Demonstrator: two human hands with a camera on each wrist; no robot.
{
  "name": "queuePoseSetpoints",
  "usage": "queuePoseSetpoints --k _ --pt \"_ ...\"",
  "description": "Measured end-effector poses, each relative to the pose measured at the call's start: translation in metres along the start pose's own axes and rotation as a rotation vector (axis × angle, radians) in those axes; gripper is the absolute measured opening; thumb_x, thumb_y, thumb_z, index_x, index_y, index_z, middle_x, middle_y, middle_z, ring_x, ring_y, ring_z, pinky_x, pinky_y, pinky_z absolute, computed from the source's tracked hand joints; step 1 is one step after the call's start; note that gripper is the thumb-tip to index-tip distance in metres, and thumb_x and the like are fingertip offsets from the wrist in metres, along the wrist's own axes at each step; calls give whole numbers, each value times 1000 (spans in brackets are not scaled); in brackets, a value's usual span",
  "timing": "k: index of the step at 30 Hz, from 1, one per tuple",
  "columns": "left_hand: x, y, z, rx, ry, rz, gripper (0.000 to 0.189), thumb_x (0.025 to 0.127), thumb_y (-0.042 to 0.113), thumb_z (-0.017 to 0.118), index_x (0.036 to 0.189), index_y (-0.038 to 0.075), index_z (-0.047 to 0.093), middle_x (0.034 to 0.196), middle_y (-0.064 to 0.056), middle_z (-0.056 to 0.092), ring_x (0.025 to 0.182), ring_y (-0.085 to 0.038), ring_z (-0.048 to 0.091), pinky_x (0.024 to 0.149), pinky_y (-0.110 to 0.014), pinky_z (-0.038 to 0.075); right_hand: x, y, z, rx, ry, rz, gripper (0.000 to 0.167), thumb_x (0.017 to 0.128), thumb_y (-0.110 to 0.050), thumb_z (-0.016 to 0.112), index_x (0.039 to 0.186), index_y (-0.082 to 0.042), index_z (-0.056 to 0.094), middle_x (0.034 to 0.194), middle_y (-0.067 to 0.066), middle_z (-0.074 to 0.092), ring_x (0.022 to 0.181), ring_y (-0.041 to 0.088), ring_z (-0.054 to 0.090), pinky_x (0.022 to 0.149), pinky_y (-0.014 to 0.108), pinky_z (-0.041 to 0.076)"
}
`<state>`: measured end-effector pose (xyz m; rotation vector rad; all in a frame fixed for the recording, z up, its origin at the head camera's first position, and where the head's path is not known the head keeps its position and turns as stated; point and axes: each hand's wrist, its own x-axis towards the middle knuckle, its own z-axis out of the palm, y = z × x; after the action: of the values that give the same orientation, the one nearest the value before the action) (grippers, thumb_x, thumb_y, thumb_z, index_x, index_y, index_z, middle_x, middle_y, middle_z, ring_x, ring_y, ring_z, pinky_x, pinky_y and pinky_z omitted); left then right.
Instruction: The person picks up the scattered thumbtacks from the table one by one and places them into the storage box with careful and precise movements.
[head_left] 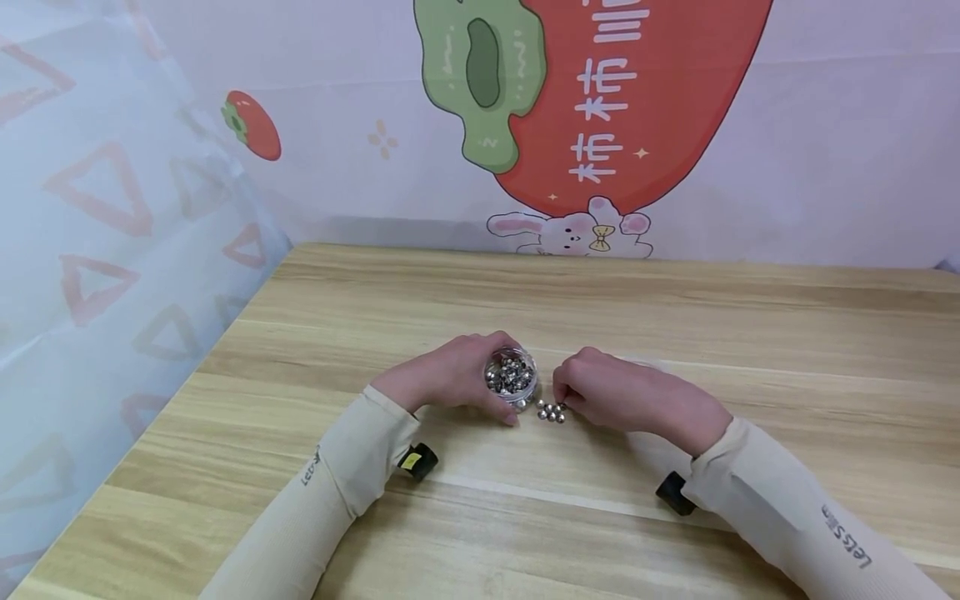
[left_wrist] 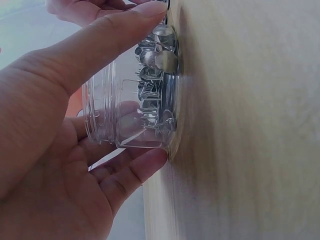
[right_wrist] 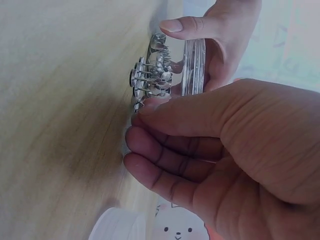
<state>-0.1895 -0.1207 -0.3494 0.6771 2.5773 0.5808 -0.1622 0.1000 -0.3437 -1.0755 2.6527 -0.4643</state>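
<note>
My left hand (head_left: 465, 375) curls round a clear round jar (left_wrist: 127, 135) that stands upright on the table, its thumb on the near side and its fingers on the far side. Silver thumbtacks (head_left: 510, 377) lie heaped inside the open jar. Just right of the jar, several loose thumbtacks (head_left: 551, 412) sit close together on the tabletop, points up in the right wrist view. Beside them is my right hand (head_left: 611, 390), thumb and index finger pinching a thumbtack (right_wrist: 139, 104) at the edge of the group. Its fingertips partly hide that tack.
The wood-grain table (head_left: 375, 300) runs back to a wall hanging (head_left: 337, 192) with printed fruit and a rabbit. A whitish round lid (right_wrist: 117, 226) lies beyond my right hand, mostly hidden by the forearm in the head view. Black wrist cameras (head_left: 675, 493) hang under both sleeves.
</note>
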Motion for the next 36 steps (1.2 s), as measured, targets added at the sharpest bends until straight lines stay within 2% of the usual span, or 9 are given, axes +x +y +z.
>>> queuePoseSetpoints --k 8,14,19,21,24,26,28,31,36 --pt "0 3 -1 6 -2 0 86 63 40 90 135 20 47 130 -3 59 118 -19 55 104 -38 44 -4 0 -8 7 38 -18 17 89 2 60 83 -10 70 75 -4 64 67 5 53 63 19 48" --pt "0 1 0 9 5 6 86 63 42 90 134 21 47 128 -2 60 115 -18 56 102 -37 45 -3 -5 -13 19 193 -84 12 88 2 64 92 -7 71 86 1 68 77 8 58 73 24 54" --pt "0 -1 0 2 4 17 83 63 42 90 132 22 48 126 0 61 110 -15 56 99 -34 46 2 -11 -5 63 318 -150 12 89 -2 66 100 -6 70 93 3 69 82 10 61 77 26 56" --pt "0 0 0 2 1 26 83 64 43 89 133 22 47 127 -1 60 111 -15 56 99 -35 46 4 -11 -1 64 349 -170 22 88 -10 70 110 -8 68 102 3 67 91 13 62 83 29 56" --pt "0 1 0 20 -2 26 90 66 43 88 140 21 43 130 -3 59 117 -18 55 103 -37 45 2 -12 3 5 377 -169 64 81 -36 78 137 -18 53 134 7 56 122 25 55 103 46 47" --pt "0 2 -1 36 1 25 93 66 44 88 143 20 41 131 -5 59 120 -20 55 105 -38 44 1 -12 3 -43 375 -148 96 72 -54 80 151 -28 33 155 9 34 141 36 36 111 60 33" --pt "0 3 -1 49 5 23 96 65 43 88 145 19 39 131 -5 60 121 -20 55 106 -39 43 0 -12 3 -82 364 -129 114 65 -65 79 155 -33 17 164 7 12 149 42 16 112 70 19" --pt "0 2 0 43 2 27 96 65 43 88 145 19 39 132 -5 60 122 -20 55 106 -38 43 0 -12 2 -96 335 -111 122 62 -68 78 156 -34 8 166 4 0 150 44 4 112 73 12" --pt "2 -2 -1 25 -7 23 100 66 43 88 148 24 34 136 -5 58 124 -20 54 108 -40 42 -2 -11 3 -96 291 -112 122 62 -67 79 156 -32 10 166 3 1 150 43 5 112 73 12"
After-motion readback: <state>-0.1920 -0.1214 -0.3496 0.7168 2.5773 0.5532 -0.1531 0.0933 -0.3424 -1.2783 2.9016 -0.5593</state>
